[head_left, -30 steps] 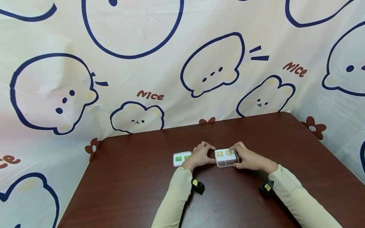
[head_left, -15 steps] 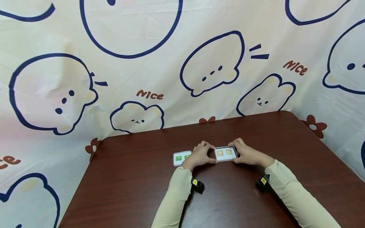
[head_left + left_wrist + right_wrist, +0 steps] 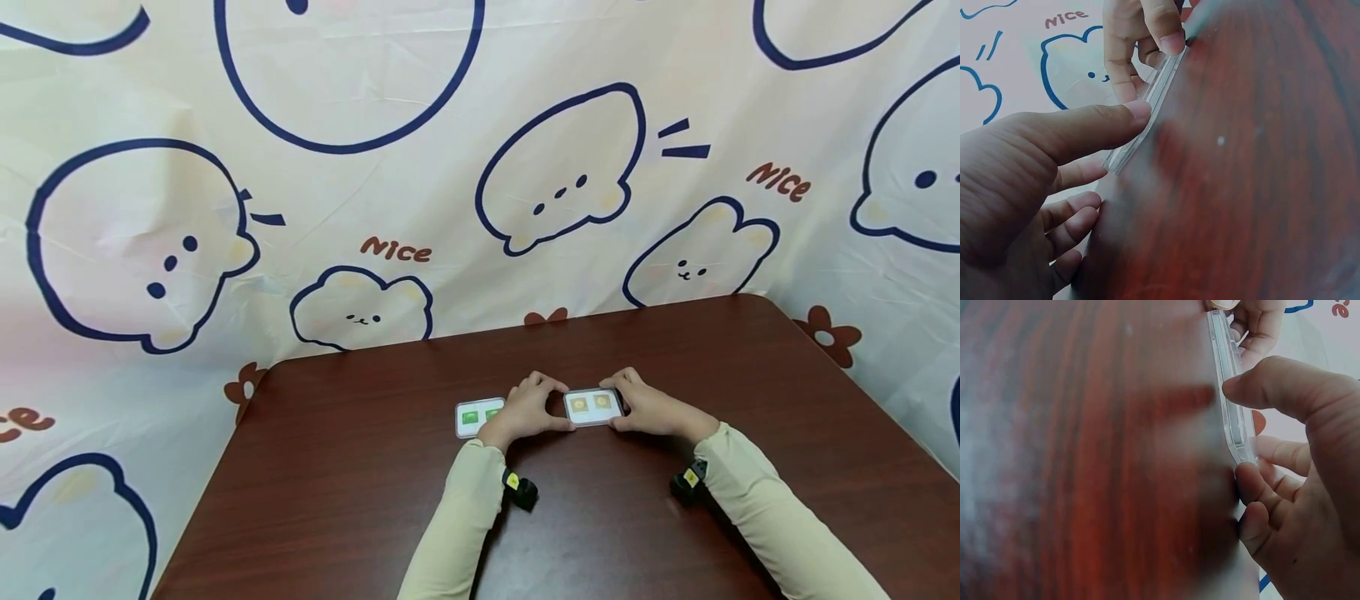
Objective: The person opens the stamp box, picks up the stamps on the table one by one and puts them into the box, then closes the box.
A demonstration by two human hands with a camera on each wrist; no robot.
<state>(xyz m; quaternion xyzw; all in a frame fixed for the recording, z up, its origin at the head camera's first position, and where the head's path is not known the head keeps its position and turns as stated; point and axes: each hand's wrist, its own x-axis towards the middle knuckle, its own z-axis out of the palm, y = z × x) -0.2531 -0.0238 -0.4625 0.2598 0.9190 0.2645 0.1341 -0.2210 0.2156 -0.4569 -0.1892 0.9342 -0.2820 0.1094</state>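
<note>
A flat clear plastic case (image 3: 591, 417) with a white face and two tan squares lies between my hands on the table. My left hand (image 3: 527, 410) pinches its left end, thumb (image 3: 1100, 125) on the near edge and a finger on the far side. At the opposite end my right hand (image 3: 647, 407) holds it likewise, its thumb (image 3: 1266, 390) against the near edge. Seen edge-on in both wrist views, the case shows thin layers lying together. A similar case (image 3: 462, 427) with green squares sits left of my left hand, which partly covers it.
The dark brown wooden table (image 3: 337, 500) spreads all around the hands. Behind it and at its sides hangs a cream cloth (image 3: 442, 192) with blue cartoon outlines. Each wrist wears a small black camera, such as the left wrist camera (image 3: 527, 495).
The white top piece with tan squares, earlier offset toward the back over the clear base, now lines up with it. My right hand has shifted slightly left; my left hand has stayed nearly still.
</note>
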